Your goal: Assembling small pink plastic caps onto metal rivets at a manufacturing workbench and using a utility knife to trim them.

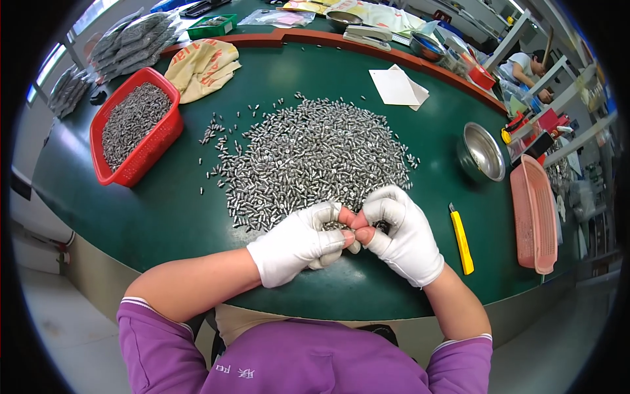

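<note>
A wide pile of small silver metal parts [321, 151], short and pin-like, lies loose on the green tabletop. At the pile's near edge both my hands meet, in white gloves with bare fingertips. My left hand [305, 240] is closed, with several of the same metal parts [335, 226] cupped in its palm. Its thumb and a fingertip touch those of my right hand [401, 238]. That hand is curled too, and some metal parts [381, 226] show inside its fingers. Whatever is pinched between the touching fingertips is hidden.
On the left stands a red plastic basket [146, 161] full of darker metal parts, beside a beige cloth bag [200, 69]. White paper [392, 87] lies behind the pile. To the right are a steel bowl [483, 152], a yellow utility knife [462, 243] and a pink basket [533, 217]. Another person [522, 67] works far right.
</note>
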Demonstrator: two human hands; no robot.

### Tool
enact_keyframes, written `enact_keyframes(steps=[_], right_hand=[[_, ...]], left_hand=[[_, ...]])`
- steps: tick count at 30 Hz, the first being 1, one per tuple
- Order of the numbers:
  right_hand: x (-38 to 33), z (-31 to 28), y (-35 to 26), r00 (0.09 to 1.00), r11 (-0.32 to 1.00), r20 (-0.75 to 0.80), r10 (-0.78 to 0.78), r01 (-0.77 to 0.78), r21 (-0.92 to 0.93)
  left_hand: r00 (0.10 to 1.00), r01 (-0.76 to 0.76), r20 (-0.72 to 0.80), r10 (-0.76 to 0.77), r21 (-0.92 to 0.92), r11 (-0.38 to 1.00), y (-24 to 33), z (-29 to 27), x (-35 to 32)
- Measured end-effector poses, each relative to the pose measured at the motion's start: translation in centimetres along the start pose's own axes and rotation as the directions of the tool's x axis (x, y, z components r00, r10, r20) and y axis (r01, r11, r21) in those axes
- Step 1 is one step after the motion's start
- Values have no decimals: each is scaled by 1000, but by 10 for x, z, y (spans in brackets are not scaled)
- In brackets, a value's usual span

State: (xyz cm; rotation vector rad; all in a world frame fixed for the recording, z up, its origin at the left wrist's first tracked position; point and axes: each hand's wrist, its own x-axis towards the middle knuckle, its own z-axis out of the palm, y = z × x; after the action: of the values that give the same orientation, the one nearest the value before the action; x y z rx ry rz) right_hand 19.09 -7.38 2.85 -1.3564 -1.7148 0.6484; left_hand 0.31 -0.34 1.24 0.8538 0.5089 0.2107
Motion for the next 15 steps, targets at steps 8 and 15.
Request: enact_keyframes(steps=[8,15], right_hand=[[1,-8,8,987,976,-136,-86,56,-213],[4,-17,5,973,860,-141,-180,86,-503]], left_hand=[[1000,-30,-4,30,-30,999,-2,-1,2],[997,-66,27,67,-36,997,-5,-4,3]])
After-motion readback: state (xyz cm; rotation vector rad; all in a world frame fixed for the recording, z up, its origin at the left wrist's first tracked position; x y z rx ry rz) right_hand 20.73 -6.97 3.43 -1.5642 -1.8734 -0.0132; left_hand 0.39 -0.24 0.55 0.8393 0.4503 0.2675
